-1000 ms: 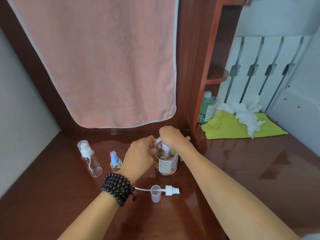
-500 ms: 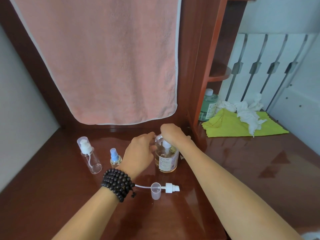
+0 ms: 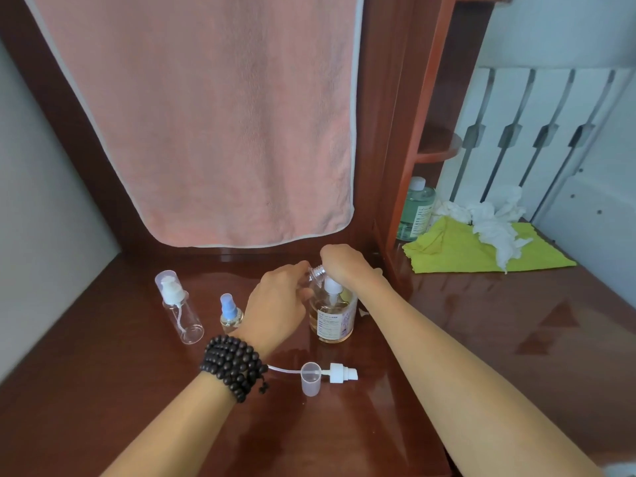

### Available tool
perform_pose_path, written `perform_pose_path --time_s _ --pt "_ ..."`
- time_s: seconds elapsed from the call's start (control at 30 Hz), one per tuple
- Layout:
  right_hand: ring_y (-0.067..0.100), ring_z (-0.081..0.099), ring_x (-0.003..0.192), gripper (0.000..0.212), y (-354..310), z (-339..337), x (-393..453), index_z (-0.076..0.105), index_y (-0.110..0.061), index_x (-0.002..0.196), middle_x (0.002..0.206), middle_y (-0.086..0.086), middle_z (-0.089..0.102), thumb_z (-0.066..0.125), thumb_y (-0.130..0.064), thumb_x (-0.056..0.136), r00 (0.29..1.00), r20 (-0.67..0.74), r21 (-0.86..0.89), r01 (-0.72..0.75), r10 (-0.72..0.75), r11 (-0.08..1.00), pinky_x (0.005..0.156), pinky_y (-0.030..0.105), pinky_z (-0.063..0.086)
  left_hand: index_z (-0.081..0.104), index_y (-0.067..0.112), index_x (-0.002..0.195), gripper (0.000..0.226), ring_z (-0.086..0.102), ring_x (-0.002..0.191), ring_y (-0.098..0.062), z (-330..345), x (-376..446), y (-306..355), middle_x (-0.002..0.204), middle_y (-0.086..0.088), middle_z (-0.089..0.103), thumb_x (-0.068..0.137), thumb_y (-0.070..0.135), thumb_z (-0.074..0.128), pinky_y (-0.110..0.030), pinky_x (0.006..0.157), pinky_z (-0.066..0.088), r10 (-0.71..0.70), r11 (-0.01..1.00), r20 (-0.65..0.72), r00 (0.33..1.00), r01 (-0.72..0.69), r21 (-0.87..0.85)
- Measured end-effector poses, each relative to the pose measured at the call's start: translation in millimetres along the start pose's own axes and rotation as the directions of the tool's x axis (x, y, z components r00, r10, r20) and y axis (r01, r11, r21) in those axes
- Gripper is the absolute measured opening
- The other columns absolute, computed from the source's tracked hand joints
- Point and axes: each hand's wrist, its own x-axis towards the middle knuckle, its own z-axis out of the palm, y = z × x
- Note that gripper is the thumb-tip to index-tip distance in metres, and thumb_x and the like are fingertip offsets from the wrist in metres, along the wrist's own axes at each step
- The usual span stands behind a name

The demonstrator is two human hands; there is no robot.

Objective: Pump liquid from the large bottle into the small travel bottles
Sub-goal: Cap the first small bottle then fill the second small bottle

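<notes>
A large clear bottle of amber liquid [image 3: 332,318] with a white pump stands mid-table. My right hand [image 3: 340,261] lies over the pump head, fingers curled on it. My left hand [image 3: 278,304], a dark bead bracelet on its wrist, holds a small clear travel bottle [image 3: 316,271] tilted, with its threaded neck right at the pump; most of that bottle is hidden by my fingers. To the left stand a clear travel bottle with a white pump [image 3: 180,309] and a small spray bottle with a blue top [image 3: 230,313].
A loose white pump head with tube [image 3: 339,372] and a clear cap [image 3: 310,378] lie in front of the large bottle. A pink towel [image 3: 213,115] hangs behind. At right sit a green bottle [image 3: 414,210], a yellow-green cloth [image 3: 461,249] and white tissues [image 3: 492,222].
Both hands stay at the pump and the small bottle. The view has shifted slightly, so the bottles sit a little higher in the picture.
</notes>
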Motion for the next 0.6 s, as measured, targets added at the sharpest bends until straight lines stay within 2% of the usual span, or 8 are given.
perform_pose_path --time_s 0.07,0.13,0.23,0.33,0.5,0.6 --pt "0.032 0.054 0.104 0.025 3 2 -1 0.045 -0.013 0.078 0.104 0.009 0.058 0.023 -0.022 0.075 1.000 -0.006 -0.004 -0.001 0.001 1.000 0.109 0.060 0.038 0.057 0.019 0.101 0.019 0.061 0.089 -0.024 1 0 1 0.093 0.002 0.065 0.087 0.006 0.060 -0.046 0.074 0.053 0.003 1.000 0.014 1.000 -0.003 0.014" --pt "0.031 0.052 0.109 0.026 3 -1 -6 0.050 -0.010 0.090 0.119 0.009 0.059 0.027 -0.019 0.085 0.999 -0.027 0.011 -0.021 0.021 1.000 0.112 0.058 0.035 0.056 0.020 0.100 0.019 0.062 0.090 -0.023 1 0 1 0.094 0.003 0.066 0.086 0.006 0.059 -0.046 0.073 0.054 0.001 1.000 0.016 1.000 -0.001 0.022" --pt "0.030 0.054 0.115 0.044 -4 -13 -19 0.060 -0.011 0.106 0.121 0.010 0.062 0.029 -0.031 0.083 0.997 -0.058 0.079 -0.037 0.042 0.996 0.113 0.057 0.031 0.055 0.024 0.098 0.020 0.064 0.089 -0.020 -6 3 1 0.095 0.007 0.066 0.087 0.009 0.059 -0.047 0.073 0.054 0.004 1.000 0.027 1.000 -0.004 0.008" --pt "0.029 0.056 0.112 0.041 -7 -18 -20 0.059 -0.019 0.094 0.112 0.005 0.064 0.027 -0.042 0.082 0.999 -0.045 0.108 0.026 -0.021 0.994 0.110 0.059 0.034 0.055 0.025 0.101 0.020 0.064 0.089 -0.020 -11 5 2 0.097 0.007 0.065 0.087 0.011 0.059 -0.046 0.074 0.053 0.024 1.000 0.005 1.000 -0.024 0.010" --pt "0.032 0.055 0.103 0.026 1 0 10 0.048 -0.018 0.078 0.098 0.006 0.058 0.026 -0.031 0.077 1.000 -0.012 0.042 0.025 -0.025 0.999 0.108 0.062 0.038 0.057 0.019 0.104 0.020 0.060 0.087 -0.024 -3 0 3 0.093 0.002 0.063 0.088 0.008 0.059 -0.045 0.073 0.052 -0.002 1.000 -0.007 1.000 0.002 0.009" --pt "0.037 0.057 0.109 0.025 11 8 23 0.051 -0.016 0.085 0.110 0.007 0.060 0.030 -0.028 0.089 1.000 -0.007 0.005 0.018 -0.018 1.000 0.110 0.062 0.037 0.056 0.019 0.103 0.019 0.062 0.089 -0.025 1 -1 3 0.095 0.001 0.065 0.088 0.009 0.059 -0.047 0.074 0.053 -0.012 1.000 0.020 1.000 0.012 0.014"
